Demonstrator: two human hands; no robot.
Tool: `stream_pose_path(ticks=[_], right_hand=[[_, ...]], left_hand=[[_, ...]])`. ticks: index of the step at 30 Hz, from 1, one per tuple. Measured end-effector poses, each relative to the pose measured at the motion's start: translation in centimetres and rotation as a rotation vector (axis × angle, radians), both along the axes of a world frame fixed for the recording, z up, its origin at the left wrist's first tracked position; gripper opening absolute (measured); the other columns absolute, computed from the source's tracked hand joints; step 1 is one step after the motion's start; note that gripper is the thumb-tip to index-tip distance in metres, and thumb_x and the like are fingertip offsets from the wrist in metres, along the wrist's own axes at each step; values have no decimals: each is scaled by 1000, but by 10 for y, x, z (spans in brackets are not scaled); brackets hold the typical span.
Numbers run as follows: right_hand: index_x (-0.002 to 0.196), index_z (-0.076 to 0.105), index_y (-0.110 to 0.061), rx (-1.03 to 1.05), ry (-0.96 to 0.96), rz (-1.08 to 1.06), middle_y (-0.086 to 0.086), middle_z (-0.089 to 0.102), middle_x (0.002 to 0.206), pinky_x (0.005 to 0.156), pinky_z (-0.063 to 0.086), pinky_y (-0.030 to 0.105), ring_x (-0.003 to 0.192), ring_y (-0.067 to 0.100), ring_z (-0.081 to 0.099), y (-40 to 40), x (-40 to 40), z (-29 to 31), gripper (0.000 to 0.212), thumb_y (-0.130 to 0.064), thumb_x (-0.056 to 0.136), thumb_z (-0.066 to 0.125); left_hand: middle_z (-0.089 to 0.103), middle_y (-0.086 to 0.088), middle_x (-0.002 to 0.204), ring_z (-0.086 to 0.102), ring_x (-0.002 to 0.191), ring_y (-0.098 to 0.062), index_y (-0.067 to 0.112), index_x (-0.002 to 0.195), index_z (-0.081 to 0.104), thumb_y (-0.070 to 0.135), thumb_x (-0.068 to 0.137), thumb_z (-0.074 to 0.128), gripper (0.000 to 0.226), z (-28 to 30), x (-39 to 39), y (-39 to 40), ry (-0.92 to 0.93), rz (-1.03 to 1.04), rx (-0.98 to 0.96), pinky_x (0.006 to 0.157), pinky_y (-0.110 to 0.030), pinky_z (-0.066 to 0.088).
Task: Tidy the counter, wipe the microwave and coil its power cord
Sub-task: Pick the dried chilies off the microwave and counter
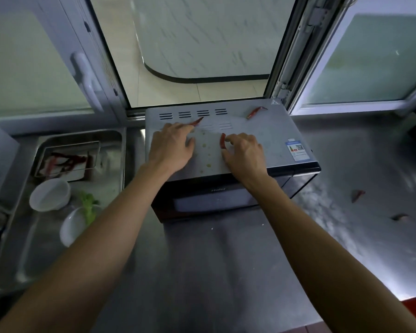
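Both hands lie on top of the microwave (269, 131), which sits at the far side of the steel counter (226, 260). The left hand (169, 147) pinches a red chili (197, 121) at its fingertips; the right hand (244, 153) pinches another chili (223, 141). A third chili (256, 111) lies far right on the lid, two more pieces (357, 195) right on the counter.

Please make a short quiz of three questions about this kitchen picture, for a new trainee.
1. How many red chillies lie on top of the microwave?
2. True or false: the left hand wipes the microwave with a cloth.
3. The right hand pinches: A a chilli, B a power cord, C a bowl.

Key
1. Three: one at the left hand's fingertips, one in the right hand, one near the back right corner.
2. False; no cloth is visible.
3. A.
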State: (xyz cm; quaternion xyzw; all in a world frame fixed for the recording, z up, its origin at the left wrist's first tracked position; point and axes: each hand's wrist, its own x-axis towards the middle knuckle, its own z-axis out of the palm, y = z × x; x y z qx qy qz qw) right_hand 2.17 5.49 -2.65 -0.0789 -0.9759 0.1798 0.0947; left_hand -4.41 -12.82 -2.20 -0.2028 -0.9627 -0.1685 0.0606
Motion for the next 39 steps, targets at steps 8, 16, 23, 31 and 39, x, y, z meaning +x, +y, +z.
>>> stream_pose_path(ticks=[8, 16, 23, 31, 39], right_hand=[[105, 65, -13, 45, 19, 90, 11, 62, 105, 80, 32, 38, 102, 30, 49, 12, -29, -5, 19, -23, 94, 54], [111, 70, -16, 78, 72, 215, 9, 66, 104, 77, 23, 34, 100, 31, 54, 30, -42, -10, 24, -15, 96, 51], [111, 67, -12, 131, 116, 238, 12, 65, 105, 83, 36, 41, 98, 33, 55, 31, -42, -14, 23, -15, 99, 48], [113, 66, -10, 89, 141, 271, 13, 64, 105, 86, 41, 42, 96, 31, 57, 39, -40, -14, 23, -16, 95, 53], [103, 71, 1, -104, 336, 384, 20, 63, 91, 65, 51, 44, 73, 41, 60, 33, -25, -12, 25, 7, 82, 59]], left_hand=[[61, -9, 124, 49, 120, -34, 17, 124, 65, 22, 98, 53, 29, -4, -35, 29, 0, 125, -65, 96, -53, 45], [62, -7, 110, 49, 113, -30, 18, 109, 71, 27, 100, 53, 22, -4, -42, 37, 15, 200, -159, 93, -47, 42], [61, -8, 116, 49, 118, -31, 16, 114, 68, 22, 102, 49, 24, -6, -35, 34, 43, 236, -211, 90, -49, 43], [64, -10, 112, 51, 110, -32, 13, 110, 60, 6, 95, 52, 18, -8, -11, 32, 131, 221, -221, 86, -47, 42], [67, -5, 109, 55, 106, -28, 18, 113, 64, 14, 96, 59, 19, -3, 27, 29, 226, 216, -128, 84, -44, 41]])
